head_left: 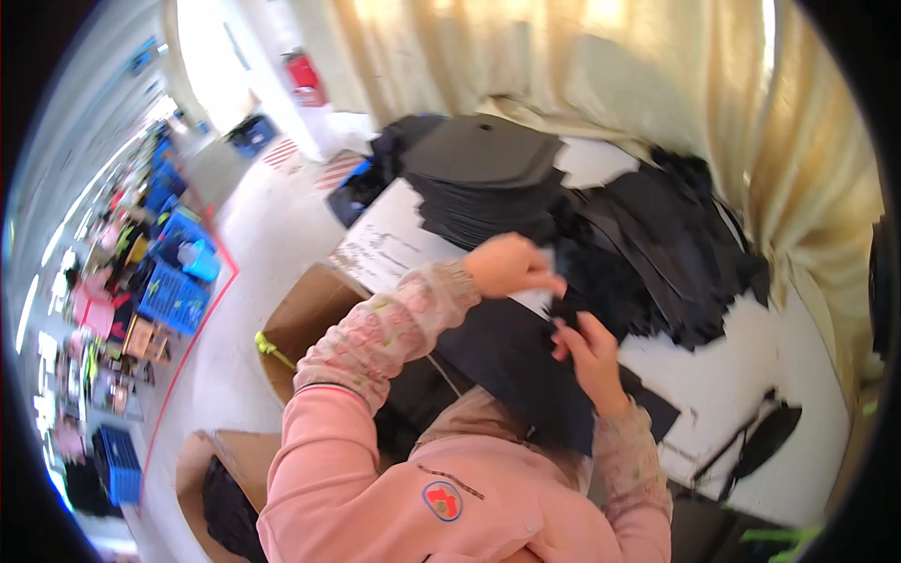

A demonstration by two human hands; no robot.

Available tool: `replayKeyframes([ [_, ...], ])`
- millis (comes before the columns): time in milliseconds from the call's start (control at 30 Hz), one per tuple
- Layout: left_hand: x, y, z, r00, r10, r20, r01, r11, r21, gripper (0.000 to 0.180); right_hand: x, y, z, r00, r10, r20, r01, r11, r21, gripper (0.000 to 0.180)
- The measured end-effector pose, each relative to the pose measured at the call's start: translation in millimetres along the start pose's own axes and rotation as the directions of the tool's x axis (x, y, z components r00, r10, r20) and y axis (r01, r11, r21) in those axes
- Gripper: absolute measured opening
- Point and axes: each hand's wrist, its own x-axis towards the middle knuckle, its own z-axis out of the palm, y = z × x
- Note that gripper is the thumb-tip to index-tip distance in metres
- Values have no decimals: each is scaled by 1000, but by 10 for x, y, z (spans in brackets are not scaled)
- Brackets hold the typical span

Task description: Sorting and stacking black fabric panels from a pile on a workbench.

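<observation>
A large flat piece of black fabric lies across the table's near edge in front of me. My right hand is closed, thumb and fingers pinching black fabric at the piece's upper edge. Just to the left and above, my left hand is closed in a pinch, its fingertips close to the same edge; whatever they hold is too small and blurred to name. Beyond my hands stands a tall stack of dark grey cut sheets. To its right spreads a loose heap of black fabric pieces.
The white table carries a black strapped item at right. Open cardboard boxes stand at my left, one with black material inside. Cream curtains hang behind the table. Blue crates line a red floor line at far left.
</observation>
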Motion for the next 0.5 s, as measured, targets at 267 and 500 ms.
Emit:
replayKeyframes([
  [267, 115, -1476, -461, 868, -164, -469, 319, 908, 272, 65, -268, 100, -177, 999, 52, -17, -53, 994, -100, 20],
  [500, 42, -1579, -634, 847, -283, -451, 383, 912, 148, 66, -243, 183, -218, 984, 152, 95, -142, 984, -107, 20],
])
